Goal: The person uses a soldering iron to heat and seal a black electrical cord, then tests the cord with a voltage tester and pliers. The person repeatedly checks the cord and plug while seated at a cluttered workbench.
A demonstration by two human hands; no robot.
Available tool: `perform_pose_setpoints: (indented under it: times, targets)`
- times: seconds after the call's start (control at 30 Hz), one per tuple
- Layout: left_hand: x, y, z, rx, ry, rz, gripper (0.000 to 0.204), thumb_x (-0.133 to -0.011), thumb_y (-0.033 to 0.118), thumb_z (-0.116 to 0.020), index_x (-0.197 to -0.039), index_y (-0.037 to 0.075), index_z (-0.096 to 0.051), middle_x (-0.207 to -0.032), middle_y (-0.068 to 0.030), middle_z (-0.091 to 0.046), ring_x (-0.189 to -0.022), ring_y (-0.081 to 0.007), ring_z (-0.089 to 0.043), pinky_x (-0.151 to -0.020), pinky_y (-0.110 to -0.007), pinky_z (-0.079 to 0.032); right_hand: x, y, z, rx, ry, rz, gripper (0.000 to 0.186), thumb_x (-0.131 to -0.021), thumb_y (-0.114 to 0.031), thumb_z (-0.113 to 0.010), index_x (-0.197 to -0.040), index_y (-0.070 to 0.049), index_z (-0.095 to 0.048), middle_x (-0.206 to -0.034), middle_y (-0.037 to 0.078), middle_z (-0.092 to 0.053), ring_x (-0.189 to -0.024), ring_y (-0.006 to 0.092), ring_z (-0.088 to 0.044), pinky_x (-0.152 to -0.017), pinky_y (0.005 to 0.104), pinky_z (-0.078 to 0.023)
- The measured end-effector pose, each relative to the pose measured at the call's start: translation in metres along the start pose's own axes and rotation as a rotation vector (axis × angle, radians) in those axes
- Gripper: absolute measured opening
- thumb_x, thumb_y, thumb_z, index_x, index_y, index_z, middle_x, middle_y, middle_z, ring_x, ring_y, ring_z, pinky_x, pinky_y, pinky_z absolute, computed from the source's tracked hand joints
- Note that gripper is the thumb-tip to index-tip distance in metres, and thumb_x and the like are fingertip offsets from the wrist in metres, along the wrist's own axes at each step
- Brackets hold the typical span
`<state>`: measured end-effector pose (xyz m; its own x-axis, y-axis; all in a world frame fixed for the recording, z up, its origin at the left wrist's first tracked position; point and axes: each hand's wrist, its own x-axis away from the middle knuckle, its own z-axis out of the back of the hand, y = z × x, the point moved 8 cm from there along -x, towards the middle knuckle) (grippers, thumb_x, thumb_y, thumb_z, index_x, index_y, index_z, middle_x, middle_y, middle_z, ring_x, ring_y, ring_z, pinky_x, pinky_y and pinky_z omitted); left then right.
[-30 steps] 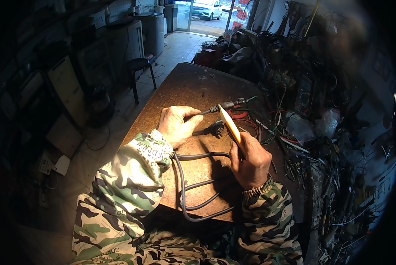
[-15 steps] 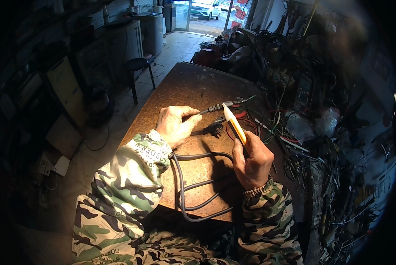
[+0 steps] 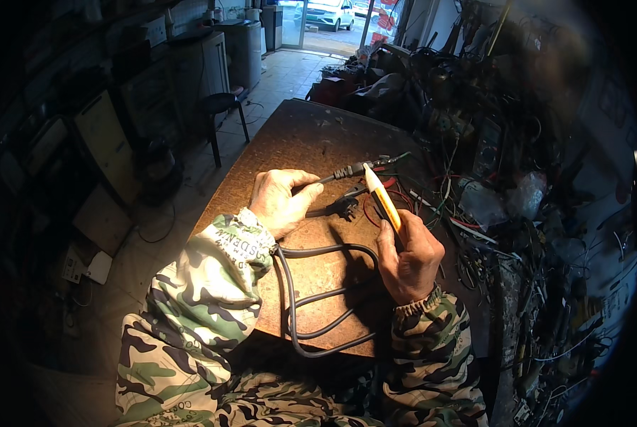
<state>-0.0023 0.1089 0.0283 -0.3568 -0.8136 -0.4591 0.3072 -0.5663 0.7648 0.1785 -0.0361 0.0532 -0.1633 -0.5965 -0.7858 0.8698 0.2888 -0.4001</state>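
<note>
My left hand, fingers curled, grips a black cable whose moulded connector end points to the right, with a small metal piece at its far end. My right hand is closed on a yellow pen-shaped tool with a white tip, which touches or nearly touches the connector. Beneath them a black plug lies near something red and thin wires. A thick black cable lies in loops on the worn wooden table.
Tangled wires, plastic bags, a meter and other clutter crowd the right side. A stool, leaning panels and metal cabinets stand at the left. A glass doorway at the back shows a car outside.
My right hand and the tool have shifted slightly right, the tip moving along the connector. My left hand and the cable end have moved a little up and left.
</note>
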Motion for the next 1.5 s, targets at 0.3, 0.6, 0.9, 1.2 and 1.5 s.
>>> perform_pose_setpoints:
  times: [0.3, 0.6, 0.9, 1.2, 1.5]
  targets:
    - [0.0, 0.002, 0.001, -0.012, -0.003, -0.005, 0.02, -0.09, 0.013, -0.071, -0.103, -0.002, -0.074, -0.067, -0.0066, -0.069, -0.053, -0.0094, -0.064, -0.049, -0.025, -0.049, -0.003, 0.002, 0.003, -0.007, 0.022, -0.019, 0.02, -0.084, -0.002, -0.071, -0.102, 0.005, -0.065, -0.075, 0.012, -0.066, -0.06, 0.0148, -0.062, -0.056, 0.0271, -0.048]
    - [0.0, 0.001, 0.001, -0.008, 0.002, -0.016, 0.02, -0.09, 0.013, -0.071, -0.103, -0.002, -0.074, -0.065, -0.0051, -0.068, -0.052, -0.0088, -0.062, -0.048, -0.025, -0.047, -0.004, 0.005, 0.004, 0.016, -0.017, -0.053, 0.023, -0.082, -0.002, -0.071, -0.104, 0.005, -0.065, -0.084, 0.02, -0.07, -0.073, 0.0303, -0.072, -0.063, 0.0339, -0.058]
    - [-0.003, -0.013, 0.0, 0.012, -0.012, 0.08, 0.024, -0.093, 0.015, -0.069, -0.106, -0.004, -0.072, -0.065, -0.0038, -0.067, -0.052, -0.0075, -0.062, -0.049, -0.024, -0.049, -0.003, -0.002, 0.002, -0.086, -0.015, 0.07, 0.025, -0.08, -0.004, -0.074, -0.102, 0.003, -0.066, -0.083, 0.017, -0.069, -0.07, 0.0279, -0.071, -0.061, 0.0325, -0.055]
    - [-0.007, -0.04, 0.008, -0.098, 0.042, 0.222, 0.027, -0.094, 0.02, -0.064, -0.103, -0.004, -0.071, -0.073, -0.0069, -0.07, -0.057, -0.0121, -0.066, -0.054, -0.028, -0.053, 0.012, -0.009, -0.03, -0.179, -0.543, 0.094, 0.019, -0.081, -0.021, -0.071, -0.086, -0.003, -0.066, -0.072, 0.012, -0.058, -0.062, 0.0326, -0.062, -0.055, 0.0412, -0.05]
    - [-0.005, -0.05, 0.019, -0.214, 0.085, 0.244, 0.029, -0.093, 0.018, -0.059, -0.108, -0.006, -0.068, -0.078, -0.0131, -0.072, -0.062, -0.0163, -0.069, -0.057, -0.031, -0.054, 0.003, 0.0, -0.031, -0.077, -0.41, 0.141, 0.021, -0.083, -0.019, -0.073, -0.083, 0.001, -0.065, -0.076, 0.014, -0.056, -0.069, 0.031, -0.061, -0.061, 0.0425, -0.051]
